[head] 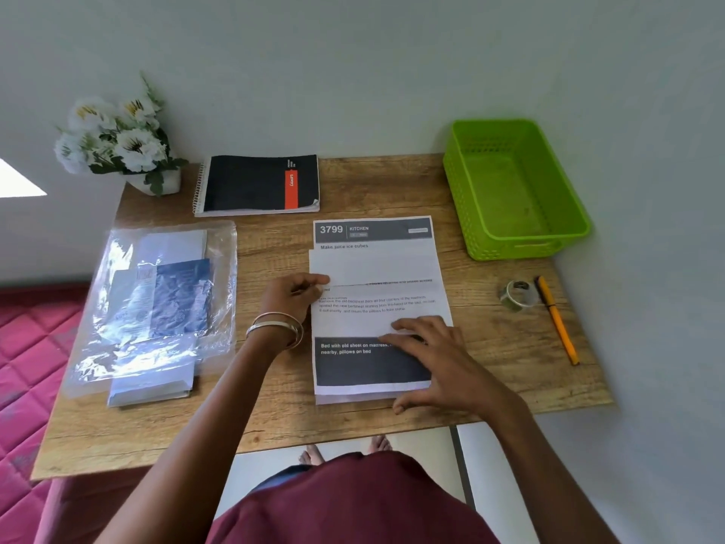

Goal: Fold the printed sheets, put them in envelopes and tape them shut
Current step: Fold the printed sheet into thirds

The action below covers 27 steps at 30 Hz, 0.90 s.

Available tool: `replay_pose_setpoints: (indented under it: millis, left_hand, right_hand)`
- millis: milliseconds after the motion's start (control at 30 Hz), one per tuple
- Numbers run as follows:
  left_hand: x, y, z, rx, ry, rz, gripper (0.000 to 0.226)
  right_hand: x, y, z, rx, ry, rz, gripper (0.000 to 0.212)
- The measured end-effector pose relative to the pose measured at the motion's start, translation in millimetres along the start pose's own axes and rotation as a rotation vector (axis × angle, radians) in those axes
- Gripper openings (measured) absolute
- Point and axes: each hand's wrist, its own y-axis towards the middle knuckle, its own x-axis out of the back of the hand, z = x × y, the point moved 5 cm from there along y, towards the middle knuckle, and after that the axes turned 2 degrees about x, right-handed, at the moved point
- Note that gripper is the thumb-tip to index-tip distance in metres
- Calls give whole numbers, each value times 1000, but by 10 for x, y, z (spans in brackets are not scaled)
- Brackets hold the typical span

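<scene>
- Wood table (490,347), printed sheets (376,308) stacked at frame centre; top sheet's far edge is folded toward the person.
- Left hand (292,294) pinches that folded flap at its left edge, prob. to line it up.
- Right hand (435,355) lies flat w/ fingers spread on the lower part, holding nothing, pinning the stack.
- Envelopes (151,386) in a plastic bag (157,292), centre left.
- Tape roll (517,294) and pen (557,320) wait at right; green basket (514,190) upper right, likely for finished ones.
</scene>
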Motion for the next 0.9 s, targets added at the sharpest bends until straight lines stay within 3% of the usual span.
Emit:
replay_pose_setpoints:
  millis: [67, 200, 300, 433, 533, 600, 733, 900]
  left_hand:
    - [-5, -3, 12, 0, -17, 3, 20]
    - [-13, -15, 11, -27, 11, 34, 21]
    - [-11, -37, 50, -8, -31, 80, 24]
    - [-16, -150, -22, 47, -190, 108, 35]
    - [-7, -202, -30, 20, -175, 172, 37]
    - [-4, -218, -35, -42, -21, 222, 27]
    - [-83, -223, -37, -184, 391, 222, 74]
    - [-165, -286, -33, -239, 490, 146, 82]
  right_hand:
    - [-40, -56, -7, 27, -83, -54, 79]
    - [139, -89, -5, 40, 0, -217, 38]
    - [305, -42, 29, 30, 17, -365, 27]
    - [407, 166, -8, -55, -173, -542, 28]
    - [286, 365, -67, -140, -254, -520, 35]
    - [157, 458, -81, -178, -297, -472, 45]
    - [-21, 550, -24, -215, -331, -470, 60]
    - [-138, 573, 8, -298, -220, -483, 74]
